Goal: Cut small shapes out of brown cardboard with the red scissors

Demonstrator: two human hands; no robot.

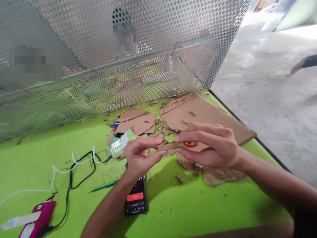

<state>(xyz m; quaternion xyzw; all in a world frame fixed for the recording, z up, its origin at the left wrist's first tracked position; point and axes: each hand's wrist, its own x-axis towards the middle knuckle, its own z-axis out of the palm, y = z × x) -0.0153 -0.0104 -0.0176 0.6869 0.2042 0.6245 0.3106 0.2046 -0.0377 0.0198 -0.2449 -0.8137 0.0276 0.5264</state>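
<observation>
Left grip (138,155) has a narrow thumb-and-finger pinch on one end of a little cardboard piece (167,145), right grip (213,145) is pinching the other end, so it's held up over the middle of the bench (37,165). Scissors (174,131) are partly hidden behind the right one. Past that, torn cardboard (138,123) is scattered about, plus a big cardboard sheet (210,115) toward the far right corner. Phone (136,198)'s nearer the near edge, green pencil (105,186) beside it. Perforated metal screen (148,72) runs along the far edge.
</observation>
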